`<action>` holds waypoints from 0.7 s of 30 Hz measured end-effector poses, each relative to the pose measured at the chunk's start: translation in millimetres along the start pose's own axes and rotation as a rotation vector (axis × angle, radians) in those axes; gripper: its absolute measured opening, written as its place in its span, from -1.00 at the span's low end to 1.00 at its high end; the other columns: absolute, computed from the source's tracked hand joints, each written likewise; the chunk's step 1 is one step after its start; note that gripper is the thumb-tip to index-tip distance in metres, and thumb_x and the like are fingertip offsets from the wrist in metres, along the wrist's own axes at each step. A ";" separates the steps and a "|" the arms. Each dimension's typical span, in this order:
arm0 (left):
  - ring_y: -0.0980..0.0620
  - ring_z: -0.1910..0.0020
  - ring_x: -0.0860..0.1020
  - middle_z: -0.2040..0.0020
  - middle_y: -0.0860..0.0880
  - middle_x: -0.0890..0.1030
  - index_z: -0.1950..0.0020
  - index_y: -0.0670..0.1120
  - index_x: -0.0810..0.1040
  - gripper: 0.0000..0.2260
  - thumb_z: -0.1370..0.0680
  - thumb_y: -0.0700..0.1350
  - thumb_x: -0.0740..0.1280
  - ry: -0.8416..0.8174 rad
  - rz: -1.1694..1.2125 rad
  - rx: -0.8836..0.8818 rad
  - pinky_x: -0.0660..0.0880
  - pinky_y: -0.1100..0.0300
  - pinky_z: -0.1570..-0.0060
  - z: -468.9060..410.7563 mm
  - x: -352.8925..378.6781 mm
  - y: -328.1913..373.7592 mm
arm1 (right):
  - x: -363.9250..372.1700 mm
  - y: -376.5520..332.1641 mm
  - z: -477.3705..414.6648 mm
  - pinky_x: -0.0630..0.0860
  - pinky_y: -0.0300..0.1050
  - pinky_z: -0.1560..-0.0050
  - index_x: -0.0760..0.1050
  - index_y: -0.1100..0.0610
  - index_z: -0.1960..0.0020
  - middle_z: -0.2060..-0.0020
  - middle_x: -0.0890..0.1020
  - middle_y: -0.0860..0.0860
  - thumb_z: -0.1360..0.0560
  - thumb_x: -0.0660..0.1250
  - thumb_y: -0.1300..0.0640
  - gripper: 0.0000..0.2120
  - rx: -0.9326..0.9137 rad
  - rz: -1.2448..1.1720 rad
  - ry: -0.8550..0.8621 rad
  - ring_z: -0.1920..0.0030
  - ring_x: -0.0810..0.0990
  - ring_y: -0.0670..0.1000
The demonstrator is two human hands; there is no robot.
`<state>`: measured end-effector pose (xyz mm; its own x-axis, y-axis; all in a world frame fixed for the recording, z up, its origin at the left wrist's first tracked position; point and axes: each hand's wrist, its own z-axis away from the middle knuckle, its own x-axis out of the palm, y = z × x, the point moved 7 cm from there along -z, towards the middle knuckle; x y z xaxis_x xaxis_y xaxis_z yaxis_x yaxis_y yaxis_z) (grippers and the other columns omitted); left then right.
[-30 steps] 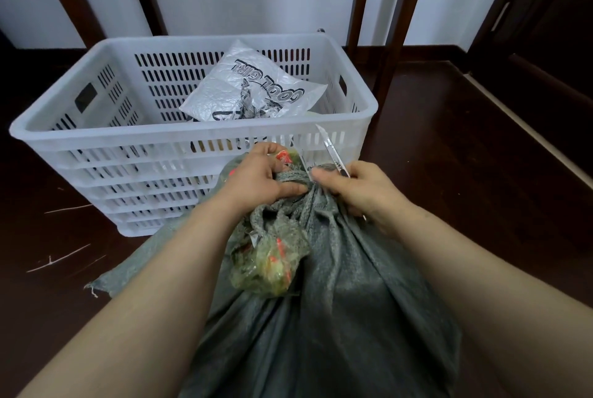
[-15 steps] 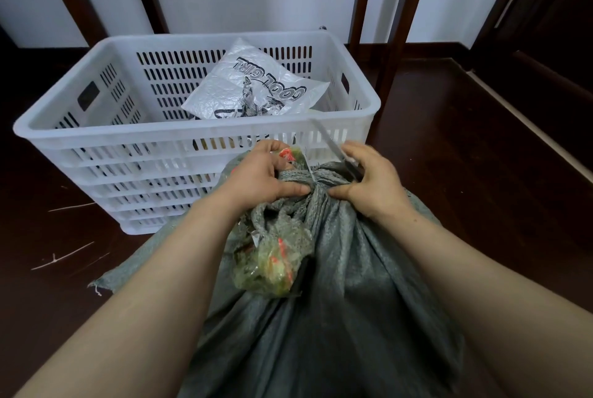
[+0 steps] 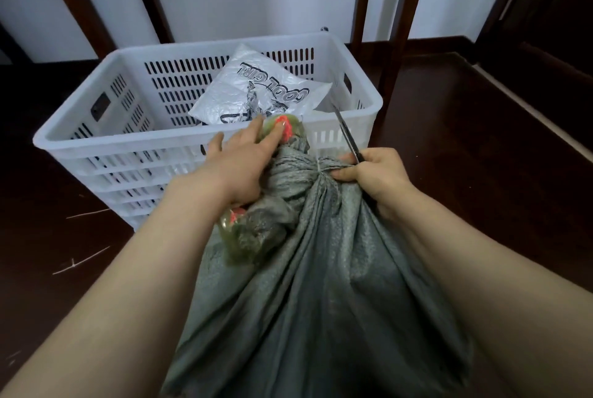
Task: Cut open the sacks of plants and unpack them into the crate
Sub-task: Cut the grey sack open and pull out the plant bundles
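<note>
Sack (image 3: 321, 285) of grey-green woven cloth stands on the dark floor (image 3: 481, 189) between my forearms, just in front of the white crate (image 3: 128, 137). Its body runs off the bottom edge, so its base and contents are hidden. The neck (image 3: 317, 169) is bunched and tied with a pale cord.

My right grip (image 3: 375, 176) is clenched round a slim blade (image 3: 348, 137) and also pinches the cloth just beside that tie. The handle is buried in my fist, so I cannot tell knife from scissors. With my thumb this near the cord, I judge a slip could nick it, or go through the cloth into the plants.

My left grip (image 3: 237, 166) lies released, fingers out over a clear plastic bundle (image 3: 282, 128) with orange-red bits; blur hides whether it presses or only touches. A blade jerked leftward through the cord would head for that hand.

Farther off, a white printed bag (image 3: 256, 89) lies inside the crate, covering whatever is beneath.
</note>
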<state>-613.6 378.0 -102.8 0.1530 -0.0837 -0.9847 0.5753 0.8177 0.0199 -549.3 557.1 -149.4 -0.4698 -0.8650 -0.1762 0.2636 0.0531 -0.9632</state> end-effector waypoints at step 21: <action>0.06 -0.49 0.10 -0.51 0.13 0.06 -0.56 0.07 -0.13 0.11 -0.25 0.07 0.58 -0.526 0.410 -0.028 0.10 0.27 -0.37 44.8 21.1 -19.4 | 12.0 -6.0 12.7 0.50 -0.23 0.23 0.54 0.18 0.23 0.29 0.60 0.06 -0.30 0.49 0.41 -0.80 0.121 -0.017 -0.078 0.22 0.58 0.02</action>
<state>-585.5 334.8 -116.2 0.7305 -0.0231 -0.6825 0.3666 0.8565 0.3633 -545.8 540.1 -143.2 -0.4093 -0.9018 -0.1390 0.3579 -0.0185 -0.9336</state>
